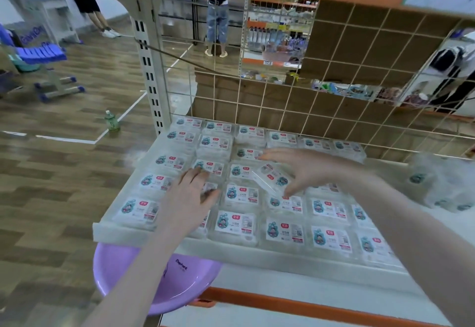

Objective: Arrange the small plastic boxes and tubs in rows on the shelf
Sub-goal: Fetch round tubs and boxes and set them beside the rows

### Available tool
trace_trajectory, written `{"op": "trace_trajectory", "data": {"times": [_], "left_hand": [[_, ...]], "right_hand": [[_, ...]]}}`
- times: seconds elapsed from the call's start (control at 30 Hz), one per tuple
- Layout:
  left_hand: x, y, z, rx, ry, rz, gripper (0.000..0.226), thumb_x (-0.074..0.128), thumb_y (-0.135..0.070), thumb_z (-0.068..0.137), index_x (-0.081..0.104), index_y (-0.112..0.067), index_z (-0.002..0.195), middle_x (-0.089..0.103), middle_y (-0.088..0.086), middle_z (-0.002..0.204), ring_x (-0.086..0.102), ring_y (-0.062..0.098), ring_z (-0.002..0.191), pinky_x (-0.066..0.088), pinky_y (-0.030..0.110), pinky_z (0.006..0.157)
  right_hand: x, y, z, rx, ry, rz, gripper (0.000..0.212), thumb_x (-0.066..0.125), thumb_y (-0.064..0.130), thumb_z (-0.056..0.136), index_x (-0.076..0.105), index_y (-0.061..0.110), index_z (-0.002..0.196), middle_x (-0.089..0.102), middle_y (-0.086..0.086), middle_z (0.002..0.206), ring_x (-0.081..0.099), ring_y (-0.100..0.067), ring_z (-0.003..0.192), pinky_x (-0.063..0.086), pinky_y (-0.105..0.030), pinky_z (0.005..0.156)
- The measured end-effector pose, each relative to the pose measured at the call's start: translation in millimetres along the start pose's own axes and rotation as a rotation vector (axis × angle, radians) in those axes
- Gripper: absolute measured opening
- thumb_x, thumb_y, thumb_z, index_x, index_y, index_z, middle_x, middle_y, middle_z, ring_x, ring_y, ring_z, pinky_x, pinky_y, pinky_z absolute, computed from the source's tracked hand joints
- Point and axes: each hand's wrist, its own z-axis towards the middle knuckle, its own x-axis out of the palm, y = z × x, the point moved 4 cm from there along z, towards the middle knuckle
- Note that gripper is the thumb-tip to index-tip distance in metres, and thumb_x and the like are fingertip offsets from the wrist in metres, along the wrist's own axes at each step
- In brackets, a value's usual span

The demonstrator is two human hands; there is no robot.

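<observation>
Rows of small clear plastic boxes (241, 195) with white labels cover the pale shelf (120, 234), lying flat and touching side by side from its front lip back to the wire grid (334, 110) behind. The right hand (305, 169) hovers over the middle of those rows with its fingers (288, 193) curled around one tilted box (272, 177), lifted at an angle above the flat ones, thumb under its near edge. The left hand (192, 190) lies palm down on the boxes just left of that tilted box, fingers spread and loose, gripping nothing. Right of the rows, at the shelf's far end, sits a crumpled clear bag (442, 182) with more of the same labelled boxes inside, though it is too blurred to count them. Under the shelf's front left corner a purple basin (133, 275) pokes out. Beyond the grid, people's legs (217, 25) stand on the wooden floor (51, 172), and a green bottle (111, 121) stands there near the shelf's upright post (151, 69).
</observation>
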Motion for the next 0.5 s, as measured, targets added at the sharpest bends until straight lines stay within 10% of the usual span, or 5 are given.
{"op": "trace_trajectory", "data": {"times": [0.27, 0.5], "left_hand": [[-1.1, 0.4, -0.5, -0.004, 0.006, -0.004, 0.047, 0.056, -0.041, 0.09, 0.054, -0.015, 0.128, 0.048, 0.002, 0.139, 0.039, 0.021, 0.13, 0.033, 0.034, 0.103], [0.2, 2.5, -0.3, -0.013, 0.004, -0.018, 0.047, 0.055, -0.043, 0.089, 0.054, -0.017, 0.129, 0.047, -0.001, 0.14, 0.038, 0.018, 0.131, 0.034, 0.034, 0.103]], "right_hand": [[2.6, 4.7, 25.4, -0.082, 0.162, -0.138, 0.098, 0.079, 0.018, 0.07, 0.02, 0.032, 0.147, 0.021, 0.011, 0.154, 0.024, -0.01, 0.138, 0.022, -0.031, 0.112], [5.2, 1.0, 25.3, 0.022, -0.069, -0.09, 0.087, 0.071, 0.046, 0.07, 0.03, 0.024, 0.143, 0.045, 0.006, 0.132, 0.047, -0.014, 0.115, 0.04, -0.024, 0.087]]}}
